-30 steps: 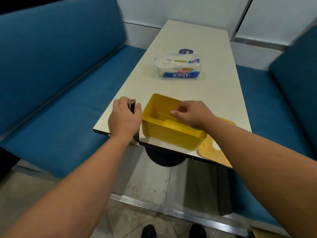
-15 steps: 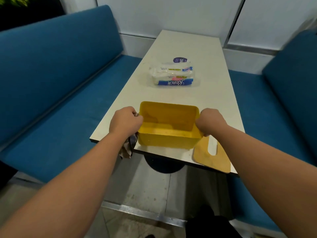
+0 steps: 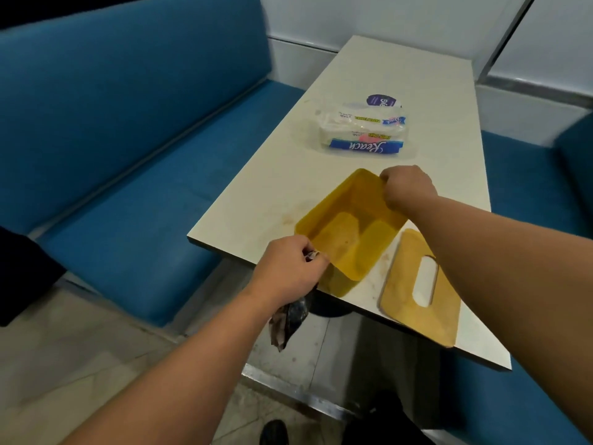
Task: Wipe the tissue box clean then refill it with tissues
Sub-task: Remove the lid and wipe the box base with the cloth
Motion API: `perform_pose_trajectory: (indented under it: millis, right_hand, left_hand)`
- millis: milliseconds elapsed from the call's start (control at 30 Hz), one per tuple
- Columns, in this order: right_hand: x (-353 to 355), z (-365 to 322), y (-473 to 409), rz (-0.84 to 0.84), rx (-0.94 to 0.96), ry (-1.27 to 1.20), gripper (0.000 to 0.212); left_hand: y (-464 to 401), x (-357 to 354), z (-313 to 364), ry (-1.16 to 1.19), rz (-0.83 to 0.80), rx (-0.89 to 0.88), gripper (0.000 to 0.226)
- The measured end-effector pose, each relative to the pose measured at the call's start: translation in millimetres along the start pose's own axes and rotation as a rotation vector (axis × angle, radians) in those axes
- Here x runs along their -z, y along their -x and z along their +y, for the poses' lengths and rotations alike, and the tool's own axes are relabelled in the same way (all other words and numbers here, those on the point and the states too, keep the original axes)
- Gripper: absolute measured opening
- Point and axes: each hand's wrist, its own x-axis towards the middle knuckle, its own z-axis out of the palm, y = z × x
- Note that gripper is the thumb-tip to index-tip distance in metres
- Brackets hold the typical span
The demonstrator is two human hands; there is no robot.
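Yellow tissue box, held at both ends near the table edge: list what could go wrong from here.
1. The yellow tissue box sits at the near corner of the table, tilted; if either of the hands slips, it could drop to the floor.
2. The left hand holds both the box rim and a dark cloth, so its grip may be weak.
3. The lid overhangs the table edge; the right hand's forearm could knock it off.
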Motion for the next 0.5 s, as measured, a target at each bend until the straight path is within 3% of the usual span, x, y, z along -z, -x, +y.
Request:
perform_pose_trajectory:
  millis: [233, 333, 400, 433, 500]
  right_hand:
    - [-10.7, -1.4, -11.1, -0.038, -0.02, -0.06, 0.04]
    - [-7.3, -0.9, -1.8, 0.143, -0.045, -0.114, 0.039]
    - [-0.9, -7.5, 12.7, 0.263, -0.003, -0.267, 0.038]
    - [2.1, -13.8, 22.0, 0.244, 0.008, -0.359, 0.035]
    - [8.3, -30.6, 43.4, 0.019, -0.006, -0.551, 0.032]
  left_hand:
    - [7.5, -5.3, -3.4, 0.115, -0.008, 0.022, 0.018]
    - [14.9, 4.4, -20.2, 0.252, 0.047, 0.113, 0.026]
    - [18.4, 11.4, -34.2, 0.509, 0.076, 0.295, 0.035]
    - [18.7, 12.1, -41.1, 0.639, 0.07, 0.389, 0.035]
    - [18.5, 10.1, -49.9, 0.821, 0.043, 0.501, 0.028]
